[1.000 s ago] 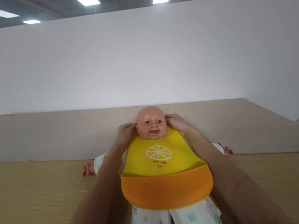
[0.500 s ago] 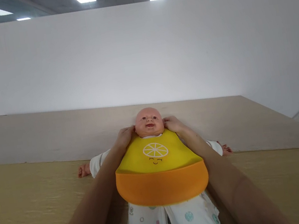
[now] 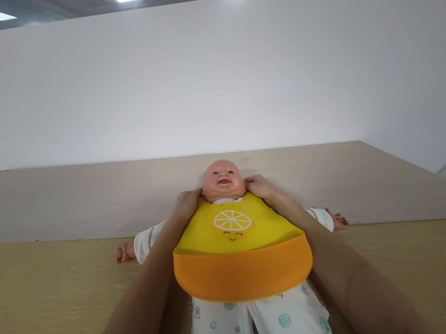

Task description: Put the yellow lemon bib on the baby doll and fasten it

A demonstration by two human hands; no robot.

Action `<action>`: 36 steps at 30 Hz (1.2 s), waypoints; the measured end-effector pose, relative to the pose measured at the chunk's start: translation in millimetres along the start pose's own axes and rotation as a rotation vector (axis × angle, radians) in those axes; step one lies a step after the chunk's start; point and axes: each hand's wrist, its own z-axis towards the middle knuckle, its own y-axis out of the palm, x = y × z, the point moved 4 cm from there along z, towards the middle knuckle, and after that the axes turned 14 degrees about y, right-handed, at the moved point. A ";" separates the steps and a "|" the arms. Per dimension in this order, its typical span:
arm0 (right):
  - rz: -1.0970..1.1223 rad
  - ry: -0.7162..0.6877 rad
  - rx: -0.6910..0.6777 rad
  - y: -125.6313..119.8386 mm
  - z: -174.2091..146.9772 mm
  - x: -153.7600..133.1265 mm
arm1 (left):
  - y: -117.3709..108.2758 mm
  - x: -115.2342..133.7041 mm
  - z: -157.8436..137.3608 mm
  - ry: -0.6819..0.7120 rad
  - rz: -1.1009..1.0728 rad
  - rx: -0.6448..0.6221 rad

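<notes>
A baby doll (image 3: 221,172) in white printed clothes lies face up, its arms spread to both sides. Over its chest rests a yellow bib (image 3: 199,233) with a citrus-slice print and an orange catch pocket (image 3: 245,272). My left hand (image 3: 188,202) is closed on the bib's upper left corner, beside the doll's neck. On the other side, my right hand (image 3: 259,186) grips the upper right corner of the bib. The fingertips of both hands reach behind the neck, where the ends of the bib's neck straps are hidden.
The doll lies on a yellowish-tan surface (image 3: 50,307). Behind its head runs a paler wood-look band (image 3: 83,194), and beyond that rises a white partition (image 3: 208,73). Ceiling lights show above the partition.
Both hands stay at the doll's neck with the bib. The doll's head looks tipped back slightly, and the bib's lower edge sits a little higher in view.
</notes>
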 end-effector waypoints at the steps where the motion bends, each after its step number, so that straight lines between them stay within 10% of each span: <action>1: -0.018 0.002 0.007 -0.2 1.2 1.0 | -0.4 0.0 0.3 -0.001 0.007 0.002; 12: 0.152 0.034 0.084 -16.1 -25.6 11.1 | -4.4 1.6 -13.7 -0.017 -0.138 -0.004; 22: 0.412 0.046 -0.240 -19.5 -91.9 13.0 | -17.9 25.9 -63.8 -0.085 -0.433 -0.088; 36: 0.429 0.084 -0.004 -14.3 -75.5 18.7 | -17.2 18.8 -60.9 -0.107 -0.292 0.159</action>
